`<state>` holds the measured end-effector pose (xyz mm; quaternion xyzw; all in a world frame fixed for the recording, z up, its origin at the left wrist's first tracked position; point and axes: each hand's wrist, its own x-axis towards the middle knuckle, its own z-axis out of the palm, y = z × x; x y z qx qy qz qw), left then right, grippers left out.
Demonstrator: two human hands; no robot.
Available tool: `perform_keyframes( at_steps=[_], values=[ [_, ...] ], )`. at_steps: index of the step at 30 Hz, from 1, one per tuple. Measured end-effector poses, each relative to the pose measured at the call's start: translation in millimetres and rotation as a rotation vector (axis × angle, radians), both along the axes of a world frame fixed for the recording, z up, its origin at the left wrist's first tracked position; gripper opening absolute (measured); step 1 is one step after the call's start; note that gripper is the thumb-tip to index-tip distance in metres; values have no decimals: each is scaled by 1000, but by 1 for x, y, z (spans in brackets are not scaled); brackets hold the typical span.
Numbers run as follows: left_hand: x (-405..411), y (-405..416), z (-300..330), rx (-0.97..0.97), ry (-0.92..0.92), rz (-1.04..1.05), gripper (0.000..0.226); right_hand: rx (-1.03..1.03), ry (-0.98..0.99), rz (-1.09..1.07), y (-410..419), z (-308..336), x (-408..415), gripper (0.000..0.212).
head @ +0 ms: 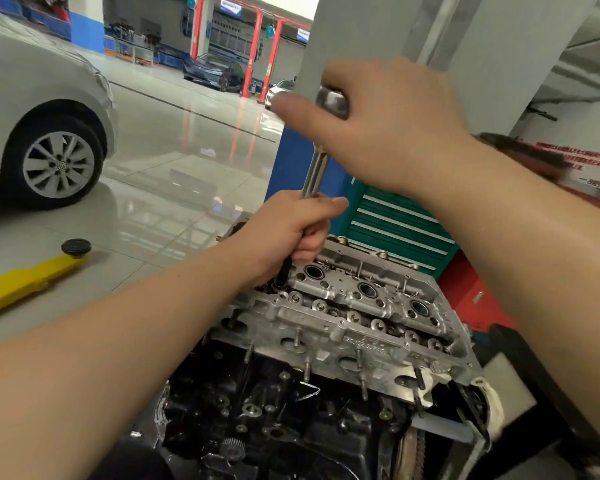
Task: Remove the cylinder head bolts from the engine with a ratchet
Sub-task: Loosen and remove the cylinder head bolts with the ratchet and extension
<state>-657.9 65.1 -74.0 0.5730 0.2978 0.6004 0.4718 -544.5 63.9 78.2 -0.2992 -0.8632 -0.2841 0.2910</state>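
Note:
An aluminium cylinder head (347,327) sits on a dark engine block (274,410) in the lower middle of the view. A long steel extension bar (315,174) stands nearly upright over the head's far left end, its black socket tip (284,271) down at the head. My left hand (291,233) grips the lower part of the bar. My right hand (378,123) holds the shiny ratchet head (331,102) at the top of the bar, with the index finger stretched out to the left. The bolt under the socket is hidden.
A silver car (45,133) stands at the left on the glossy floor. A yellow lift arm (25,278) with a black pad lies at the lower left. A green drawer cabinet (395,226) and a red cabinet (471,292) stand behind the engine, a grey pillar (361,29) above them.

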Motion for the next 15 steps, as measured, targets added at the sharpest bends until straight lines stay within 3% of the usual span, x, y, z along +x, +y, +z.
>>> perform_keyframes(
  at_steps=[3,6,10,15],
  values=[
    [6,0,2,-12,-4,1,47,-211,-85,228,25,8,22,61],
    [4,1,1,-40,-54,20,50,-373,-170,177,50,20,46,62],
    [0,1,-2,10,-40,0,49,-326,-262,24,74,41,58,50],
    [1,-4,1,9,-21,-14,50,-242,-348,-1,73,57,16,36]
  ],
)
